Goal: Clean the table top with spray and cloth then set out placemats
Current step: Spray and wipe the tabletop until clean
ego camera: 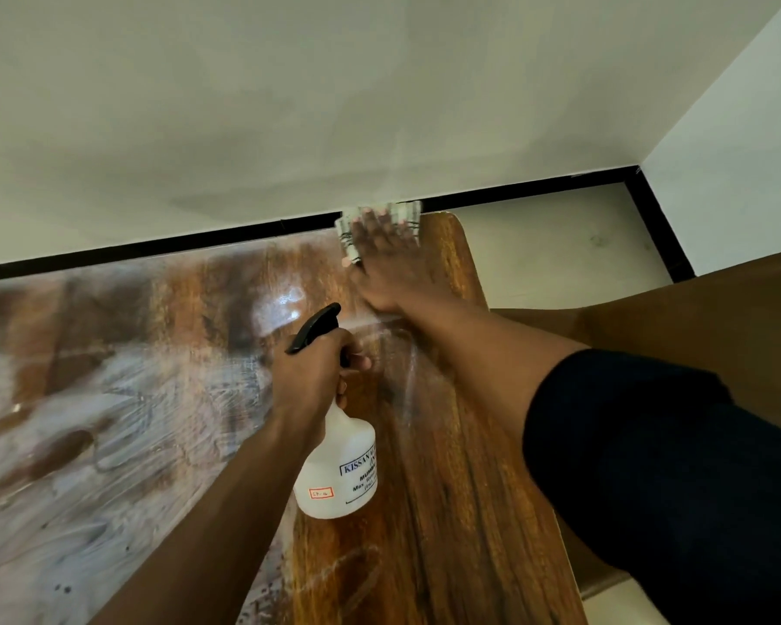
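My left hand [310, 376] is clenched round the neck of the spray bottle [339, 466] at the centre of the frame, fingers wrapped over the trigger below the black nozzle [314, 329], which points toward the upper right. The white body hangs tilted below my fist, just above the wood and not resting on it, as far as I can tell. My right hand [386, 259] lies flat with straight fingers, pressing the checked cloth [406, 216] down at the far corner of the table [461, 489], upper centre of the frame, right against the black skirting [154, 248] and pale wall [289, 106].

What worries me: the nozzle aims almost at my own right wrist, so a squeeze now would likely wet my arm, not the wood. The cloth sits at the very edge, part of it appearing to overhang; a push further out could drop it behind the table. I am stretched far forward, right arm nearly straight, dark sleeve [650, 466] low over the lower right of the frame, so a slip of the flat palm on the wet surface could cost me my balance. The left half of the table shows broad whitish streaks; if I leave them to dry, I judge they will smear and need wiping again before any placemats go down. No placemats are in view.
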The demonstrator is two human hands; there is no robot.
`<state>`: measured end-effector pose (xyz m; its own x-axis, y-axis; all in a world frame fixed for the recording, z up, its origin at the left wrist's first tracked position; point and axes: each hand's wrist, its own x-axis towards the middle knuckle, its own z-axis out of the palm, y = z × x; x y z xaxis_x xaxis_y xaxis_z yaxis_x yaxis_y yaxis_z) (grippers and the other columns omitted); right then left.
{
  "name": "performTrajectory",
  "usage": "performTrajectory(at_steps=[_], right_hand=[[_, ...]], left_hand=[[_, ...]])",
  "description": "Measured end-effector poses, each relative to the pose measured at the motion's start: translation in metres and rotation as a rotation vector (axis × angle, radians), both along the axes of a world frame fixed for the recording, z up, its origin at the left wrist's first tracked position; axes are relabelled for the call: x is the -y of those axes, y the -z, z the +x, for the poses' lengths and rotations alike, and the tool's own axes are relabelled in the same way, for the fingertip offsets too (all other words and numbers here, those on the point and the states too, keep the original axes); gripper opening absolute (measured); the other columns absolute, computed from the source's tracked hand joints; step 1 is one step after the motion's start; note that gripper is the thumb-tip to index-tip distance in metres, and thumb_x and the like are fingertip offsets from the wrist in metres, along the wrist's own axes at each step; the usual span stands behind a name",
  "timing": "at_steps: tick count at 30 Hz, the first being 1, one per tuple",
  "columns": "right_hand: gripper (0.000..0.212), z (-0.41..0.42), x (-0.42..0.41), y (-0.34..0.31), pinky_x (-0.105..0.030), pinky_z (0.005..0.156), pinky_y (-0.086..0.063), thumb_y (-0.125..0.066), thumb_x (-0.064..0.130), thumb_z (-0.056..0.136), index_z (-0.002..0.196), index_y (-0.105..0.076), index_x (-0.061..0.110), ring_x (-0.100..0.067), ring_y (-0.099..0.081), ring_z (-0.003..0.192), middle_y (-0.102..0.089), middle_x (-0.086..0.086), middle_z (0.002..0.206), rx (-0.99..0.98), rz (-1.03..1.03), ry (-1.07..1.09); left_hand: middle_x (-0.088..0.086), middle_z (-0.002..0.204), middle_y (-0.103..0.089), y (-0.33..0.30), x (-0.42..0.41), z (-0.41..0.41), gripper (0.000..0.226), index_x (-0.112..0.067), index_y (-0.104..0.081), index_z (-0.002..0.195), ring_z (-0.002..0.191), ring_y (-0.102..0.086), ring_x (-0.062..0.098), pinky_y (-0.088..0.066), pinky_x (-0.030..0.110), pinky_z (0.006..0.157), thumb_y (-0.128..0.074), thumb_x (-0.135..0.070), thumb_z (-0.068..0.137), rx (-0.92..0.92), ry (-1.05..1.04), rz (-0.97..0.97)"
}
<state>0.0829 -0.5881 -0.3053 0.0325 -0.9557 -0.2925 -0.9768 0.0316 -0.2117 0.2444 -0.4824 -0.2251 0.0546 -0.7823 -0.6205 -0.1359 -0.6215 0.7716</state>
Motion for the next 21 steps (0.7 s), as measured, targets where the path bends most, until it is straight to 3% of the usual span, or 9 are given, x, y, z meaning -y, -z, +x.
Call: performTrajectory(at_steps=[3, 6, 9, 16, 21], right_hand=[[0.074, 0.041, 0.009, 0.0, -0.045, 0.126, 0.015, -0.017, 0.055, 0.109, 0.166, 0.007, 0.015, -0.025, 0.019, 0.158, 0.017, -0.008, 0.172, 0.043, 0.012, -0.103], [0.073, 0.038, 0.011, 0.0, -0.041, 0.122, 0.019, -0.014, 0.055, 0.109, 0.166, 0.009, 0.016, -0.023, 0.019, 0.159, 0.018, -0.007, 0.173, 0.031, 0.017, -0.105], [0.074, 0.009, 0.007, -0.001, -0.041, 0.119, 0.016, -0.014, 0.057, 0.109, 0.165, 0.008, 0.015, -0.027, 0.014, 0.159, 0.015, -0.01, 0.172, -0.003, 0.002, -0.023], [0.072, -0.076, -0.009, 0.007, -0.045, 0.129, 0.006, -0.02, 0.051, 0.11, 0.166, 0.007, 0.016, -0.027, 0.013, 0.16, 0.015, -0.009, 0.173, -0.022, -0.005, 0.291], [0.07, -0.074, -0.03, 0.012, -0.046, 0.128, 0.008, -0.023, 0.049, 0.109, 0.166, 0.007, 0.022, -0.025, 0.015, 0.16, 0.015, -0.006, 0.173, -0.032, -0.037, 0.259]], left_hand=[[0.016, 0.077, -0.079, 0.0, -0.005, 0.007, 0.013, -0.016, -0.074, 0.086, 0.044, -0.05, 0.014, -0.039, 0.028, 0.045, -0.067, -0.01, 0.096, 0.014, -0.025, 0.003], [0.016, 0.075, -0.079, -0.001, -0.009, 0.012, 0.013, -0.006, -0.074, 0.086, 0.039, -0.049, 0.012, -0.038, 0.027, 0.043, -0.067, -0.011, 0.096, 0.034, -0.043, 0.011], [0.016, 0.073, -0.078, -0.002, -0.012, 0.018, 0.015, -0.002, -0.074, 0.088, 0.037, -0.049, 0.011, -0.037, 0.027, 0.042, -0.066, -0.011, 0.098, 0.03, -0.043, 0.006], [0.02, 0.077, -0.078, -0.005, -0.021, 0.033, 0.014, -0.001, -0.074, 0.089, 0.039, -0.046, 0.013, -0.038, 0.029, 0.046, -0.066, -0.011, 0.096, 0.013, -0.061, 0.017], [0.018, 0.073, -0.077, -0.004, -0.036, 0.048, 0.016, 0.002, -0.075, 0.086, 0.039, -0.044, 0.014, -0.038, 0.026, 0.041, -0.066, -0.009, 0.094, 0.017, -0.06, 0.019]])
